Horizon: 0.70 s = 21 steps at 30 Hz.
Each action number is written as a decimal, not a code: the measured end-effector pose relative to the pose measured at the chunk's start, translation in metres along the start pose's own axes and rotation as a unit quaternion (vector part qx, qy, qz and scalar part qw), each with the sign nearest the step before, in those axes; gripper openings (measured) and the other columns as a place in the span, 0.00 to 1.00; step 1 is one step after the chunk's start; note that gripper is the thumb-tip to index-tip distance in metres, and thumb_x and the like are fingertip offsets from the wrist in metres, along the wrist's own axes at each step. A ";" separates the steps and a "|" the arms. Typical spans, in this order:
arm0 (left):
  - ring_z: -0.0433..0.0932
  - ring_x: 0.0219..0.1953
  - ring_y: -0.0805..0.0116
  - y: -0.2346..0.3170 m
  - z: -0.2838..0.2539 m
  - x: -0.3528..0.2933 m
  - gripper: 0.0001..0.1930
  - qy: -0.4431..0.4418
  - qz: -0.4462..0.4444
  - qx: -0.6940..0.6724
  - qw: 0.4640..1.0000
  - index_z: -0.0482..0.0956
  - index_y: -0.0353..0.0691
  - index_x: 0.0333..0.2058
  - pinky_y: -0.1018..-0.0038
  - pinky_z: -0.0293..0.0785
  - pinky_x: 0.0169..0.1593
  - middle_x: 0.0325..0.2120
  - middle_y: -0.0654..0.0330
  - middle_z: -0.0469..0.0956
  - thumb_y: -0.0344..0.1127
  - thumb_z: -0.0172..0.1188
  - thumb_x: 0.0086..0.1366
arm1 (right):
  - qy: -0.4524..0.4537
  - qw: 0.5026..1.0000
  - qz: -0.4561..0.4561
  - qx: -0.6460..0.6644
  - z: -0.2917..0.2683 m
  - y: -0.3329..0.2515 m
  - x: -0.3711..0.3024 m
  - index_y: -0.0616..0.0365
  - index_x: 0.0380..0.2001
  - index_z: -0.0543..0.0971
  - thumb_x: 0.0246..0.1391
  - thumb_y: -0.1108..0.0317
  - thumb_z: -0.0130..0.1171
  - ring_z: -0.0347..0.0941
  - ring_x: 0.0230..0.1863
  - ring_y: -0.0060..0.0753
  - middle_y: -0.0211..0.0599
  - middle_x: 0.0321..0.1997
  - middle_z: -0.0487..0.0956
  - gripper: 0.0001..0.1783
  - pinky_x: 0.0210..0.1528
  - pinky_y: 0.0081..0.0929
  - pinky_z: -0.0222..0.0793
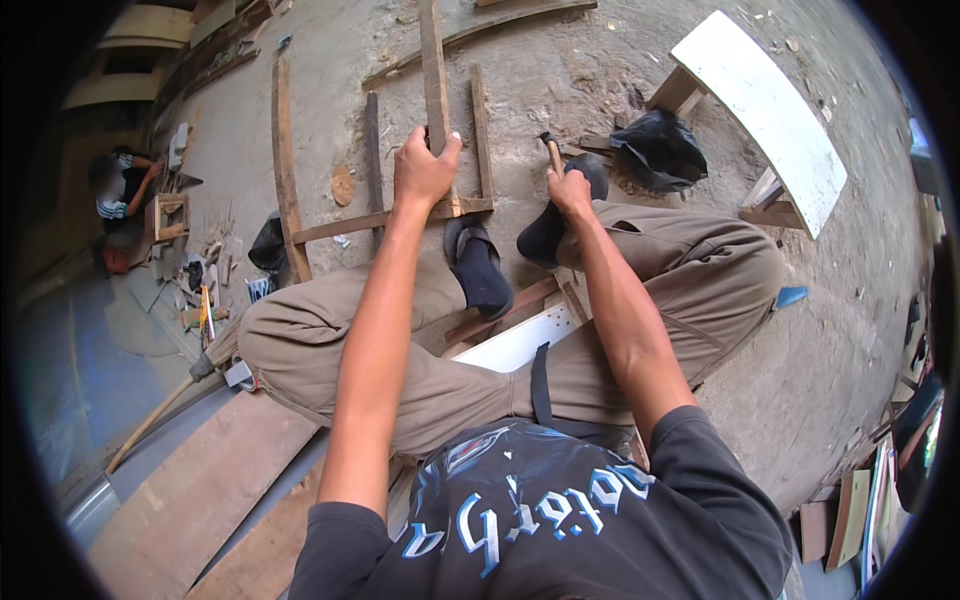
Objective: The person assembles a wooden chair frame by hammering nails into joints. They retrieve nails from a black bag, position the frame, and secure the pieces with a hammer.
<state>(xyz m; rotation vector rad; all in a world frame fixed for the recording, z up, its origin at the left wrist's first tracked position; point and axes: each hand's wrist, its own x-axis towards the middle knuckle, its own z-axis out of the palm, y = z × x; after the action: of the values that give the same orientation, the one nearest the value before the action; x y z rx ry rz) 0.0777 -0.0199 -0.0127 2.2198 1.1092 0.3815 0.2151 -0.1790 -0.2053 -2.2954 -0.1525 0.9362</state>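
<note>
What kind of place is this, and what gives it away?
Probably a small woodworking shop: the left hand grips a long wooden bar, the right hand holds a hammer, and large flat boards lie at lower left.

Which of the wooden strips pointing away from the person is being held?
The long strip reaching the picture's top edge, gripped near its lower end by the left hand; the others end below that edge.

Coloured brown on the wooden frame (434, 90), tan on the hammer handle (554, 156), black on the plastic bag (660, 150).
</note>
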 end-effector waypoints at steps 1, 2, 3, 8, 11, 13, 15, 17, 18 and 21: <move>0.81 0.40 0.46 -0.001 -0.002 0.000 0.24 -0.004 -0.003 -0.001 1.000 0.79 0.31 0.36 0.61 0.74 0.45 0.32 0.42 0.82 0.51 0.61 0.58 | 0.006 1.000 -0.010 -0.004 -0.002 -0.002 -0.004 0.72 0.40 0.79 0.55 0.52 0.58 0.76 0.49 0.61 0.64 0.44 0.79 0.27 0.51 0.47 0.72; 0.81 0.40 0.47 -0.002 -0.004 0.000 0.27 -0.025 0.002 -0.003 1.000 0.78 0.30 0.37 0.61 0.73 0.45 0.32 0.42 0.81 0.55 0.59 0.61 | 0.012 1.000 -0.019 -0.008 -0.005 -0.005 -0.008 0.71 0.41 0.79 0.55 0.53 0.58 0.76 0.49 0.61 0.64 0.43 0.79 0.26 0.51 0.47 0.72; 0.81 0.40 0.47 -0.005 -0.008 -0.003 0.27 -0.038 0.018 0.019 0.999 0.78 0.30 0.37 0.61 0.73 0.44 0.32 0.42 0.81 0.56 0.58 0.62 | 0.017 0.999 -0.029 -0.012 -0.006 -0.008 -0.011 0.71 0.41 0.79 0.55 0.54 0.58 0.76 0.49 0.61 0.64 0.43 0.79 0.26 0.51 0.48 0.72; 0.78 0.42 0.48 -0.034 -0.036 -0.011 0.27 -0.149 0.026 0.056 0.987 0.77 0.31 0.41 0.64 0.70 0.48 0.33 0.44 0.79 0.57 0.54 0.66 | 0.026 0.996 -0.082 -0.021 0.002 -0.009 0.006 0.71 0.44 0.75 0.53 0.60 0.59 0.75 0.49 0.62 0.65 0.44 0.78 0.23 0.50 0.50 0.71; 0.75 0.47 0.49 -0.051 -0.062 -0.028 0.25 -0.082 0.111 0.104 0.985 0.78 0.34 0.41 0.60 0.67 0.54 0.39 0.44 0.77 0.55 0.53 0.66 | 0.100 0.983 -0.140 -0.059 0.019 -0.007 0.004 0.68 0.48 0.73 0.50 0.64 0.59 0.71 0.54 0.64 0.64 0.52 0.73 0.24 0.54 0.50 0.68; 0.72 0.52 0.50 -0.068 -0.086 -0.037 0.23 0.003 0.144 0.165 0.976 0.79 0.36 0.41 0.57 0.63 0.57 0.44 0.45 0.75 0.54 0.54 0.66 | 0.148 0.947 -0.261 -0.115 0.032 -0.012 -0.008 0.67 0.51 0.71 0.46 0.67 0.59 0.65 0.59 0.65 0.63 0.57 0.68 0.28 0.59 0.50 0.63; 0.68 0.56 0.51 -0.089 -0.116 -0.044 0.21 0.070 0.105 0.229 0.965 0.78 0.39 0.44 0.56 0.60 0.59 0.49 0.47 0.72 0.52 0.57 0.64 | 0.088 0.901 -0.418 -0.079 0.038 -0.036 -0.047 0.66 0.55 0.68 0.42 0.69 0.60 0.62 0.62 0.64 0.63 0.59 0.66 0.33 0.64 0.49 0.59; 0.66 0.57 0.47 -0.105 -0.136 -0.046 0.26 0.154 -0.022 0.308 0.939 0.74 0.39 0.49 0.54 0.61 0.60 0.52 0.47 0.69 0.51 0.63 0.59 | -0.029 0.875 -0.483 0.011 0.039 -0.052 -0.086 0.66 0.58 0.65 0.40 0.69 0.60 0.61 0.62 0.63 0.64 0.59 0.66 0.37 0.65 0.48 0.57; 0.63 0.60 0.47 -0.107 -0.145 -0.045 0.33 0.153 -0.097 0.314 0.932 0.67 0.41 0.56 0.51 0.60 0.61 0.56 0.48 0.67 0.52 0.64 0.57 | -0.076 0.869 -0.488 0.031 0.040 -0.055 -0.100 0.66 0.58 0.64 0.39 0.68 0.60 0.60 0.63 0.63 0.65 0.60 0.65 0.39 0.66 0.48 0.56; 0.68 0.60 0.42 -0.185 -0.184 -0.047 0.41 0.056 -0.263 0.228 0.936 0.61 0.31 0.58 0.57 0.63 0.62 0.56 0.34 0.68 0.46 0.67 0.51 | -0.179 0.848 -0.486 0.115 0.059 -0.058 -0.105 0.67 0.55 0.67 0.44 0.68 0.63 0.66 0.59 0.60 0.63 0.56 0.70 0.33 0.61 0.45 0.62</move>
<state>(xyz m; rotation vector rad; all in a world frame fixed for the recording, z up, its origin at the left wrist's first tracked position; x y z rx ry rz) -0.1574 0.1007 0.0103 2.1680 1.9493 0.0152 0.1062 -0.1378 -0.1403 -1.4580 -1.1681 0.7347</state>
